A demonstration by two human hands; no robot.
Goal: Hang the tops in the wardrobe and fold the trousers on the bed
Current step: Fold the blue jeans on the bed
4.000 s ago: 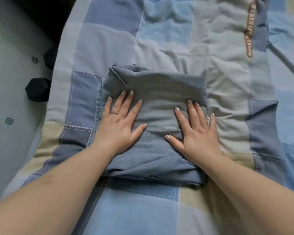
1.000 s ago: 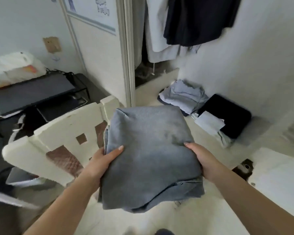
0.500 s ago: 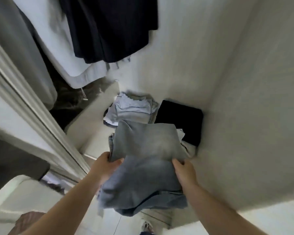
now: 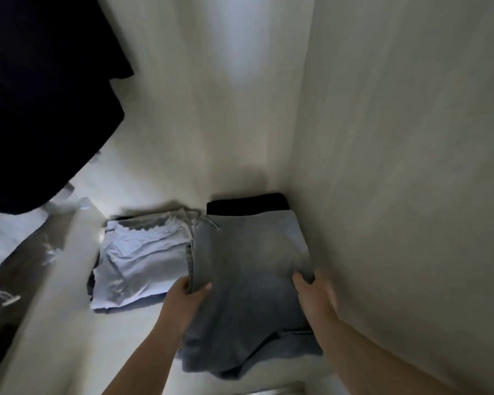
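- Left hand [image 4: 183, 297] and right hand [image 4: 314, 292] are gripping the folded trousers [image 4: 248, 280], fingers curled round both edges;
- Best lowered flat onto the black pile [image 4: 247, 204], beside the pale pile [image 4: 137, 260].

The folded grey-blue denim trousers [image 4: 248, 289] lie as a thick rectangular bundle in the wardrobe floor's right back corner, against the right wall. They cover a folded black garment [image 4: 247, 204] whose back edge shows behind them.

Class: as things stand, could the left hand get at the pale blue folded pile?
Probably yes. The pale blue pile lies uncovered just beside the left hand, but that hand is gripping the grey folded trousers and would have to let go first.
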